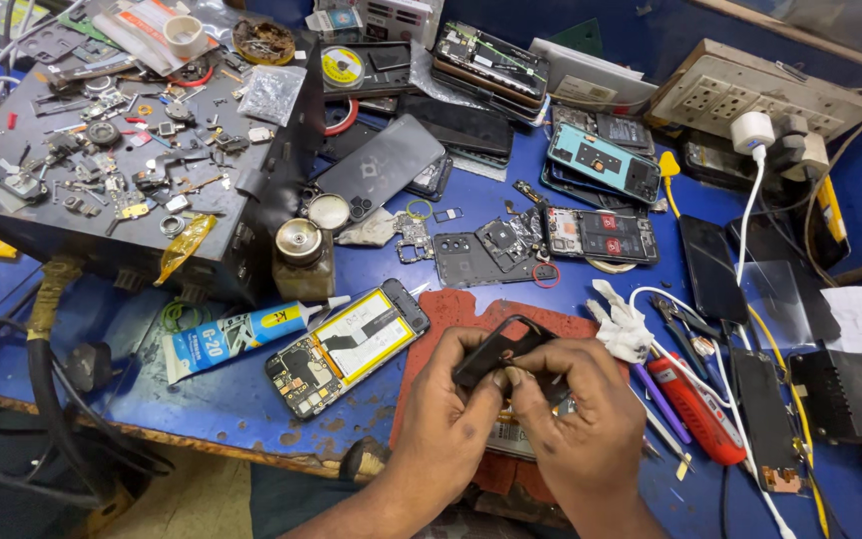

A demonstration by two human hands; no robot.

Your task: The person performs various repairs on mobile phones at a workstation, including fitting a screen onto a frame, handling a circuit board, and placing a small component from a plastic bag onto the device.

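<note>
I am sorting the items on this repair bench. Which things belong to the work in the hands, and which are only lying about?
In hand:
- left hand
- right hand
- black phone frame, held by both
- red mat beneath

Lying about:
- opened phone
- glue tube
- small jar
- power strip
- red screwdriver

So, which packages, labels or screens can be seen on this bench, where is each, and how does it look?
Glue tube: left of the hands, lying flat, white and blue label, white nozzle.
Opened phone: beside the tube, yellow-edged white battery label.
Dark phone screen: right side, black, unlit.
Small clear bag: on the grey box, holds tiny parts.
Black phone frame: held by the left hand and right hand.
</note>
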